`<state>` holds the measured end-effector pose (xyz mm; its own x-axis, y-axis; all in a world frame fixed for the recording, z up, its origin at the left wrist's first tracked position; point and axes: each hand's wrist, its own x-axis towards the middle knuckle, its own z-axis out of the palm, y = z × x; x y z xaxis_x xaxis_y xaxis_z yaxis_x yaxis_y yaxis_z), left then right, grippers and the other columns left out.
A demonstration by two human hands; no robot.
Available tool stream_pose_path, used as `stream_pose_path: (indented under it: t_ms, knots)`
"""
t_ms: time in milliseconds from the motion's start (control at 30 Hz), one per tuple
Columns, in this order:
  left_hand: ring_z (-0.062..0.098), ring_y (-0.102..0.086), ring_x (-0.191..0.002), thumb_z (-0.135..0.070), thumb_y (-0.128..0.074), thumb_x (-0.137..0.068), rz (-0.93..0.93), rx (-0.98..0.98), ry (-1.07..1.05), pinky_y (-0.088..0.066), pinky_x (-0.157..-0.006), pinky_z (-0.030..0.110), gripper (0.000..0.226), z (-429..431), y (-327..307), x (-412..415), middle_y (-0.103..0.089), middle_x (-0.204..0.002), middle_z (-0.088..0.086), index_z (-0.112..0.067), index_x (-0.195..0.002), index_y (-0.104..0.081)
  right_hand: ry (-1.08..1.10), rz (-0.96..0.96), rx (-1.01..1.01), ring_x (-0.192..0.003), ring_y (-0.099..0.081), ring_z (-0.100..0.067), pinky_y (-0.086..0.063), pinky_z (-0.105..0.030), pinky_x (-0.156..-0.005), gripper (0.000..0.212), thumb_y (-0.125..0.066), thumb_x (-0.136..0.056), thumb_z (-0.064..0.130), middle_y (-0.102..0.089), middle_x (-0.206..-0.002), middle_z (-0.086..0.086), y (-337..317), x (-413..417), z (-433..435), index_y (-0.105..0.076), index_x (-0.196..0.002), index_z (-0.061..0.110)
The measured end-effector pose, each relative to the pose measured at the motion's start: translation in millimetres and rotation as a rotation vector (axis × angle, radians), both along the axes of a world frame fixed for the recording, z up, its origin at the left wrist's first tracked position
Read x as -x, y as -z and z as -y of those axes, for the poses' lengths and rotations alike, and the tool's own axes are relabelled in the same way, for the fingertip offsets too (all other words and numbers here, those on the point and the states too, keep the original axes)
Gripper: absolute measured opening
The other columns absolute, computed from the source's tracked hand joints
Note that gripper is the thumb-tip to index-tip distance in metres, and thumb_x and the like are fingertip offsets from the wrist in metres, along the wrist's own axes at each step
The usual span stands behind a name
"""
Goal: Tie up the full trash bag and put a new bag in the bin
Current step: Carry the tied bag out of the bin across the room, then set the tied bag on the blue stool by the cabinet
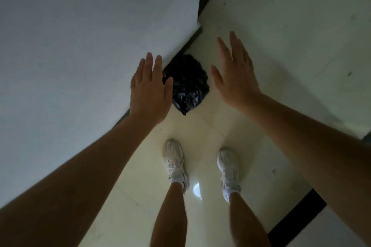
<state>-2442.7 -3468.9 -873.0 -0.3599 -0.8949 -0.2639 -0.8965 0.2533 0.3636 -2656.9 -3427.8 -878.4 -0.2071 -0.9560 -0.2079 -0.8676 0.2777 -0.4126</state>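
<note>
White wall [70, 36] is filling the whole left side, ending in a dark baseboard [195, 38]. No room is opening up on that side, so a wide left reach is likely scraping knuckles.

Left hand [149, 94] is hovering flat with fingers straight and together, holding nothing. It's overlapping the wall edge in view; can't tell if it's touching.

Black trash bag [187, 84] is lying on the floor [200, 130], tight against the baseboard, between the hands and ahead of the white shoes [173, 158]. Can't tell if the neck is knotted. Plastic is looking thin and crinkled. Risks as I'm judging them:
- grabbing the body rather than the neck, tearing it or spilling it
- dragging it along the baseboard, snagging it

Right hand [234, 78] is hovering with fingers straight and slightly spread, also holding nothing.

Right of it, open tile is running clear to a dark strip [297, 212], so pulling the bag out that way is looking safest. Floor is looking glossy, so possibly slippery. No bin is showing in view.
</note>
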Motion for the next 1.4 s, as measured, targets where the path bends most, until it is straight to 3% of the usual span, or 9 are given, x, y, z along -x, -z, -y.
stream_pose_path:
  t_ms: [167,300,433,633,833,1133,1400]
  knots:
    - [0.031,-0.008,-0.152,-0.044,-0.026,-0.104,0.034,0.132,-0.052,-0.014,-0.121,0.051,0.063,-28.1,-168.1,3.2,-0.010,-0.165,0.013,-0.011,-0.156,-0.015,-0.113,-0.051,0.190,-0.151,-0.012,-0.038,-0.020,-0.053,-0.120,0.068,-0.038,-0.102,0.040,-0.005,-0.165,-0.021,-152.5,2.6,7.9,-0.012,-0.158,0.012]
    - [0.031,-0.007,-0.152,-0.046,-0.027,-0.104,0.122,0.316,-0.165,-0.013,-0.120,0.055,0.064,-68.3,-308.5,-34.0,-0.009,-0.165,0.012,-0.011,-0.156,-0.013,-0.287,-0.044,0.315,-0.152,-0.007,-0.038,-0.016,-0.052,-0.122,0.070,-0.038,-0.102,0.042,-0.001,-0.165,-0.022,-282.2,-30.1,3.2,-0.011,-0.158,0.011]
    - [0.034,-0.007,-0.152,-0.046,-0.029,-0.104,0.193,0.470,-0.366,-0.012,-0.120,0.058,0.066,-120.0,-432.1,-103.3,-0.009,-0.165,0.015,-0.010,-0.156,-0.014,-0.529,-0.006,0.482,-0.152,0.000,-0.040,-0.009,-0.051,-0.123,0.075,-0.038,-0.102,0.046,0.003,-0.164,-0.025,-403.1,-97.7,4.9,-0.007,-0.158,0.008]
    - [0.033,-0.005,-0.152,-0.048,-0.026,-0.104,0.293,0.734,-0.771,-0.008,-0.120,0.057,0.066,-222.8,-576.6,-239.6,-0.007,-0.165,0.015,-0.012,-0.157,-0.012,-0.878,0.035,0.809,-0.151,-0.003,-0.044,-0.012,-0.052,-0.122,0.075,-0.042,-0.100,0.043,-0.001,-0.162,-0.029,-567.3,-246.0,-18.2,-0.011,-0.158,0.007]
    - [0.031,0.000,-0.152,-0.049,-0.026,-0.103,0.393,0.868,-1.107,-0.006,-0.120,0.057,0.067,-403.7,-641.3,-388.5,-0.002,-0.166,0.013,-0.013,-0.157,-0.009,-1.121,0.124,0.977,-0.152,0.002,-0.042,-0.008,-0.053,-0.122,0.077,-0.044,-0.099,0.042,0.005,-0.163,-0.027,-649.7,-437.3,-127.7,-0.007,-0.158,0.009]
    - [0.030,-0.003,-0.152,-0.053,-0.026,-0.100,0.693,0.811,-1.521,-0.010,-0.120,0.058,0.069,-761.9,-691.5,-570.3,-0.004,-0.166,0.012,-0.016,-0.157,-0.013,-1.664,0.277,1.216,-0.151,-0.009,-0.041,-0.012,-0.057,-0.121,0.073,-0.052,-0.096,0.039,-0.007,-0.163,-0.026,-689.1,-753.1,-435.6,-0.022,-0.157,0.012]
    - [0.029,-0.002,-0.153,-0.059,-0.016,-0.099,0.786,0.645,-1.820,-0.010,-0.120,0.058,0.071,-954.6,-656.8,-655.0,-0.004,-0.166,0.011,-0.018,-0.157,-0.015,-1.930,0.430,1.061,-0.153,-0.001,-0.036,-0.009,-0.054,-0.122,0.074,-0.048,-0.097,0.043,-0.001,-0.165,-0.021,-662.1,-912.4,-648.2,-0.018,-0.158,0.015]
